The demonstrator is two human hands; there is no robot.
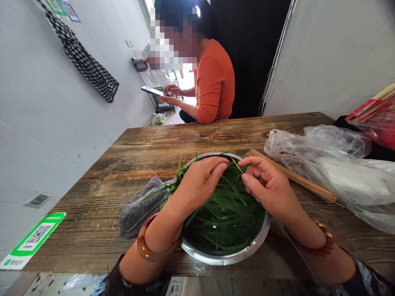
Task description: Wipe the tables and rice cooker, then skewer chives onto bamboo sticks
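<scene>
A round metal bowl [226,260] holds water and many long, flat green chives [228,222]. Above its far half, my left hand [202,179] is closed, thumb against fingers, on some chives; its palm side is hidden. Leaf ends stick out past the bowl's left rim beneath it. My right hand [268,185] is over the right rim, with index finger and thumb closed around the lower end of a short, thin wooden skewer [236,165]. The skewer's other end slants up towards my left fingertips. Whether it touches them I cannot tell.
A grey cloth [138,207] lies left of the bowl. To the right are a bundle of wooden skewers [296,179] and clear plastic bags [345,172]. Across the wooden table [108,176], a person in an orange top [216,82] holds a phone or tablet [154,91].
</scene>
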